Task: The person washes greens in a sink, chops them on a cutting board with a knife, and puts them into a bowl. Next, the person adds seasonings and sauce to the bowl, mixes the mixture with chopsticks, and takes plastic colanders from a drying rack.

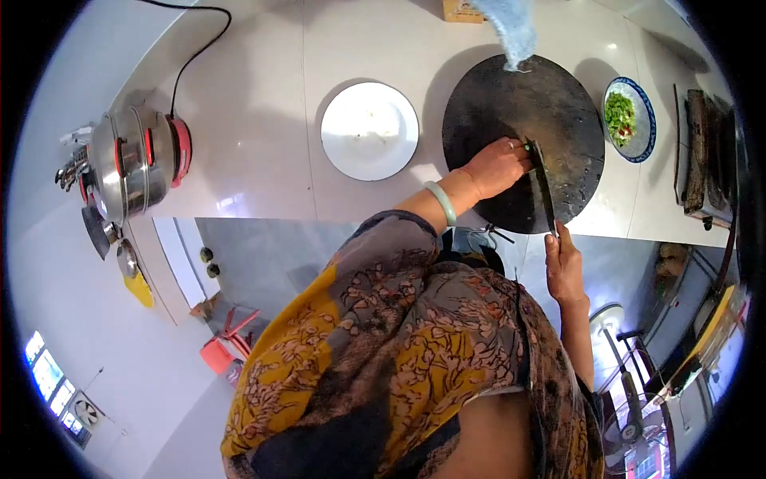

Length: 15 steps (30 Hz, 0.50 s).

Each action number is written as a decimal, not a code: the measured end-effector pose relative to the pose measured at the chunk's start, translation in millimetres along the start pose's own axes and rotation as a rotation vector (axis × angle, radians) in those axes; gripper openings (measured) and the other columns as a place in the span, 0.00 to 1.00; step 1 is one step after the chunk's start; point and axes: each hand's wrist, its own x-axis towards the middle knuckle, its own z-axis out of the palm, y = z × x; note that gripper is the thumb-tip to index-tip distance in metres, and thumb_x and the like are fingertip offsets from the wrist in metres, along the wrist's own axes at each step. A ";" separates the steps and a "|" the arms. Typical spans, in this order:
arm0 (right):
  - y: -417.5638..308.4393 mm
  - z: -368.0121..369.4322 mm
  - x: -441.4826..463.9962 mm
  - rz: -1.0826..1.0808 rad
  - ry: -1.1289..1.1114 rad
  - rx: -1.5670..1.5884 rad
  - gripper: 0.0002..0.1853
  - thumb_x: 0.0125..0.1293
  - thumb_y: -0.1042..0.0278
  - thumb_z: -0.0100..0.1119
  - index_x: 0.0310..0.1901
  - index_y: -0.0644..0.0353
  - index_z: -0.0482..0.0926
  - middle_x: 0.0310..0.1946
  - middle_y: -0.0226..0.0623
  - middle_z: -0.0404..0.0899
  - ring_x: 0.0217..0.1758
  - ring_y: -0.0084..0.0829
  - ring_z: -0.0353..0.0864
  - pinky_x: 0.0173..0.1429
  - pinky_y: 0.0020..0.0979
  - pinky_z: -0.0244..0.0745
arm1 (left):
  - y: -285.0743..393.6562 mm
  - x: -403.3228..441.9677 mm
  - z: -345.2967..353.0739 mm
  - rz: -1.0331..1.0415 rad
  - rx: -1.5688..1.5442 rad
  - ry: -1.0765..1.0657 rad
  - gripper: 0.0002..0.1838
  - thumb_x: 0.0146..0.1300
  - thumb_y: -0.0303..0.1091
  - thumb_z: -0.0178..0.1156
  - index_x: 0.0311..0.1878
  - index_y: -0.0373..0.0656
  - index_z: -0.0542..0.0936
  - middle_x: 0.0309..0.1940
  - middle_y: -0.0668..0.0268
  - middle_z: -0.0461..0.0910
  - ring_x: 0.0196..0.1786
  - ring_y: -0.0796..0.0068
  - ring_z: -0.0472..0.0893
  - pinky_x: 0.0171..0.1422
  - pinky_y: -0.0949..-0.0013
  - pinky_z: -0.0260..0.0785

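A round, dark chopping board [487, 96] lies on the counter. My left hand [496, 168], with a pale green bangle at its wrist, rests on the board, fingers curled and pressed down. A tiny bit of green shows by its fingertips; what they hold is too small to name. Closed round the handle of a kitchen knife [544, 184] is my right hand [563, 262], at the board's front edge. The blade stands on edge over the board, just right of my left fingertips. To the right, a blue-rimmed bowl [650, 120] holds chopped greens [619, 118] with some red bits.
Left of the board sits a white plate [339, 120] with small pale scraps. A steel steamer pot [132, 164] on a red base stands at the far left, its black cord [187, 64] trailing back. A light blue cloth [512, 32] hangs over the board's far edge.
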 end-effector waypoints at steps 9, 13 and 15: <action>29.2 33.1 13.3 -0.119 0.124 -0.049 0.21 0.74 0.58 0.45 0.63 0.58 0.66 0.22 0.53 0.75 0.27 0.50 0.78 0.34 0.43 0.71 | -1.1 -4.7 2.5 0.040 0.034 -0.029 0.12 0.54 0.29 0.55 0.40 0.43 0.82 0.42 0.65 0.80 0.51 0.66 0.77 0.60 0.63 0.68; 14.9 17.7 7.1 -0.076 0.082 -0.048 0.23 0.74 0.55 0.45 0.63 0.61 0.67 0.23 0.48 0.75 0.27 0.44 0.78 0.34 0.40 0.71 | 3.5 -8.5 -6.7 0.065 -0.015 -0.051 0.12 0.56 0.33 0.57 0.42 0.44 0.81 0.43 0.65 0.79 0.52 0.64 0.76 0.62 0.62 0.66; -1.2 9.1 4.2 0.000 0.024 -0.028 0.23 0.74 0.54 0.45 0.62 0.63 0.68 0.21 0.45 0.73 0.25 0.37 0.76 0.33 0.38 0.70 | 3.7 -10.9 -11.5 0.050 -0.038 -0.058 0.12 0.57 0.36 0.57 0.43 0.44 0.81 0.44 0.65 0.79 0.53 0.64 0.75 0.62 0.61 0.65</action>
